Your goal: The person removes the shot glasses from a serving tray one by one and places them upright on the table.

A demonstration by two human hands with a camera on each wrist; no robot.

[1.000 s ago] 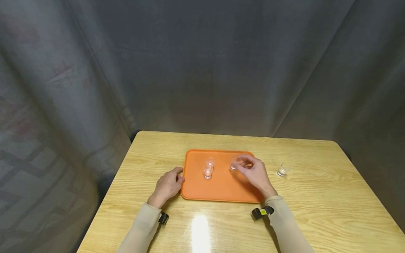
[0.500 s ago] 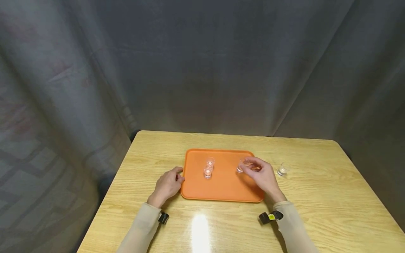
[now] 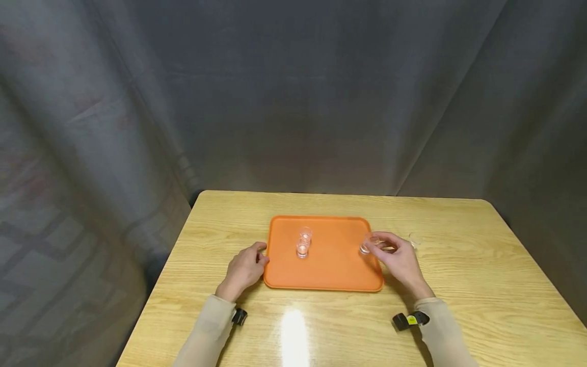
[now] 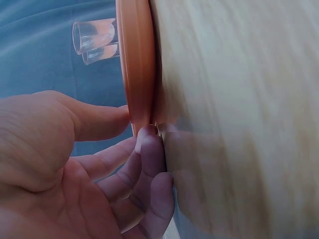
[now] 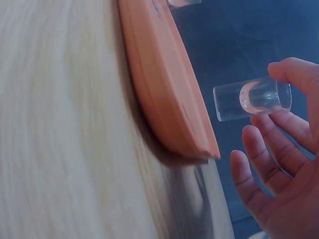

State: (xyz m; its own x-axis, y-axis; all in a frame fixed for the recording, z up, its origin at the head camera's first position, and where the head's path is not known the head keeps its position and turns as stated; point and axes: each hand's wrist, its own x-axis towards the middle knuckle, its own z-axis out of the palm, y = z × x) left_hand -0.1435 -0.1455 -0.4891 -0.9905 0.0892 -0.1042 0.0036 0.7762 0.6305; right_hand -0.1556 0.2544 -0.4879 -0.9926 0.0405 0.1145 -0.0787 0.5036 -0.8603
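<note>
Left to right: left hand [image 3: 245, 267] was on the left edge of the orange tray [image 3: 327, 275], narrow grip, thumb on the rim and fingertips at its lower side per left wrist view. Tray lay flat on the wood-grain table [image 3: 357, 326], grey curtain [image 3: 293, 112] behind. Front glass [image 3: 302, 250] and rear glass [image 3: 305, 233] stood upright on the tray, left of its middle, one behind the other; couldn't tell if they touched. Held glass [image 3: 364, 249] was over the tray's right part, gap under its base in right wrist view. Right hand [image 3: 402, 260] had it near the rim between thumb and fingertips, other fingers spread. Far-right glass [image 3: 415, 238] was on the table right of the tray, partly hidden by the right hand
</note>
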